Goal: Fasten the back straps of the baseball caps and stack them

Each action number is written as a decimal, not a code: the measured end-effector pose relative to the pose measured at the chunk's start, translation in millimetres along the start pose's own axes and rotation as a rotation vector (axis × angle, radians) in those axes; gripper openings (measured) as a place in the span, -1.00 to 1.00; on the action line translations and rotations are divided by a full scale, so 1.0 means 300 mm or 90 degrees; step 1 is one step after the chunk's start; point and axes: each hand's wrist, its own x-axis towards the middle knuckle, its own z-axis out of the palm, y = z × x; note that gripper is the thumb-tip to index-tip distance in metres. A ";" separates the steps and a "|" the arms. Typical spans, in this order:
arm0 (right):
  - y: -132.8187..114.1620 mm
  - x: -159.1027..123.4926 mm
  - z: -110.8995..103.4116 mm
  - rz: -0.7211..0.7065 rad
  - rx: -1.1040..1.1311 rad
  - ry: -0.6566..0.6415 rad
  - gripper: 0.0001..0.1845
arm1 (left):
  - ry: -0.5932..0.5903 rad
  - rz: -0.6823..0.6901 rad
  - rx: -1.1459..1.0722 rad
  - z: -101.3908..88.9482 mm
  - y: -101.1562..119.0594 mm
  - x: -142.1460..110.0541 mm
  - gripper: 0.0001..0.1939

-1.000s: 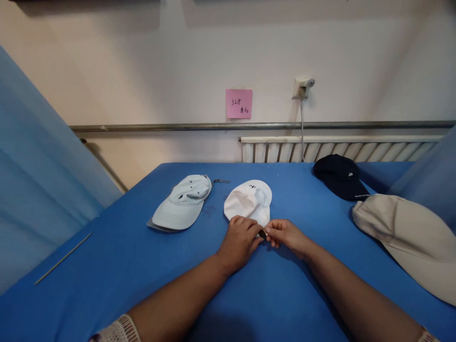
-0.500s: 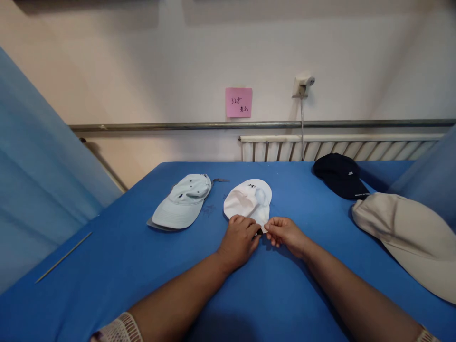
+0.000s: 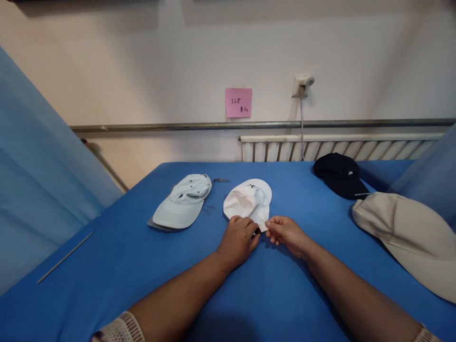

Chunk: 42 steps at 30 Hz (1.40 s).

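A white cap with a black mark on its brim lies in the middle of the blue-covered table, its brim pointing away from me. My left hand is closed on the cap's near edge, beside a small dark piece at the back. With thumb and forefinger, my right hand pinches the near right edge of the same cap. Left of it rests a pale blue cap, its dark strap sticking out at the back.
On the right lie a navy cap and a beige cap. A thin stick is at the left edge, near a blue curtain. Behind the table are a metal rail, a radiator and a plugged-in socket.
Both hands stay at the white cap's near edge. The right fingers have shifted very slightly up at its edge; the other caps have not moved.
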 end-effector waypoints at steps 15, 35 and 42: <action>0.022 -0.021 0.040 0.126 0.366 -0.046 -0.86 | 0.073 -0.068 -0.119 -0.011 -0.012 -0.007 -0.85; 0.029 -0.030 0.081 0.033 0.191 0.088 -0.65 | 0.035 -0.038 -0.057 -0.010 -0.008 -0.007 -0.85; 0.037 -0.024 0.092 0.028 0.197 0.164 -0.59 | 0.039 -0.035 -0.071 -0.004 -0.007 -0.010 -0.83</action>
